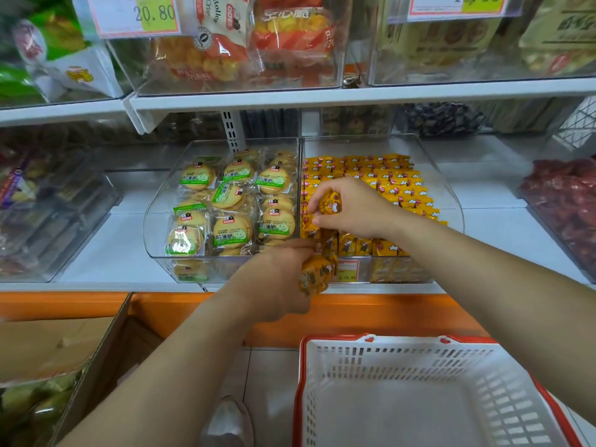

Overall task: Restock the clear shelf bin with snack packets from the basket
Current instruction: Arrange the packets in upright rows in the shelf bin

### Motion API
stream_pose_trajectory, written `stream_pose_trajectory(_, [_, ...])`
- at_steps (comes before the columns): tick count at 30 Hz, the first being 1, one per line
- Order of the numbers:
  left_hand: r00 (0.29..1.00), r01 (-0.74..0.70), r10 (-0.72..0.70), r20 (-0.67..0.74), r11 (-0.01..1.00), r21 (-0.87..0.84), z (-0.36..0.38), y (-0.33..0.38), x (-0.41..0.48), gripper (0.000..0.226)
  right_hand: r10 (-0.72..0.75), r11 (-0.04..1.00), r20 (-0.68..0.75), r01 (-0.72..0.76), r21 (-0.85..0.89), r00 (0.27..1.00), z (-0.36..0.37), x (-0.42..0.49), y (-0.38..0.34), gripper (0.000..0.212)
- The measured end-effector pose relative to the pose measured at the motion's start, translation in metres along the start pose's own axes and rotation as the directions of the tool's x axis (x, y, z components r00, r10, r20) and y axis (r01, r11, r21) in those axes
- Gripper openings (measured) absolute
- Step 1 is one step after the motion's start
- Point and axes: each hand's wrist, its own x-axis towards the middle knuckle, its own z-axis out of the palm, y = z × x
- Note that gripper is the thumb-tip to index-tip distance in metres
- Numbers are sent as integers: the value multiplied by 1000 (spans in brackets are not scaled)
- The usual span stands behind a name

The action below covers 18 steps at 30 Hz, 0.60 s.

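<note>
- Yellow snack packet [329, 204]: your right hand [351, 208] pinches it above the clear shelf bin [457, 214], over its yellow rows.
- Your left hand [277, 279] grips a bunch of packets [317, 274] at the bin's front lip.
- Loosen that bunch and some may drop outside, past the basket [387, 353].

Setting: shop aisle. White shelves [322, 96] hold clear bins [222, 262] of packaged snacks; price tags [154, 14] clipped above; shopping basket [419, 382] on floor.
</note>
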Motion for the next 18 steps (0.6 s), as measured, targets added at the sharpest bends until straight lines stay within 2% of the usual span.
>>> stream_pose_trajectory(2, [991, 26, -54, -122, 975, -221, -11, -8, -7, 59, -16, 991, 29, 20, -129, 999, 3, 3, -1, 12])
stream_pose_trajectory(5, [910, 160, -299, -286, 892, -422, -24, -29, -18, 35, 15, 947, 66, 7, -320, 998, 11, 6, -2, 18])
stream_pose_trajectory(7, [850, 232, -426, -311, 832, -505, -24, -43, -22, 27, 40, 916, 69, -9, -401, 997, 18, 7, -2, 22])
stream_pose_trajectory(10, [825, 257, -497, -270, 755, -603, -19, -45, -22, 26, 79, 891, 52, -47, -452, 996, 26, 9, 0, 27])
stream_pose_trajectory(14, [824, 240, -532, -195, 638, -731, -13, -35, -19, 25, 149, 937, 120, -101, -335, 982, 12, 6, -9, 26])
stream_pose_trajectory(16, [822, 205, -549, -148, 529, -824, -13, -29, -18, 21, 145, 960, 15, -137, -242, 989, 0, -3, -17, 17])
stream_pose_trajectory(18, [834, 172, -546, -79, 394, -903, -14, -20, -17, 19, 162, 985, -160, -168, -29, 974, -10, -20, -24, 6])
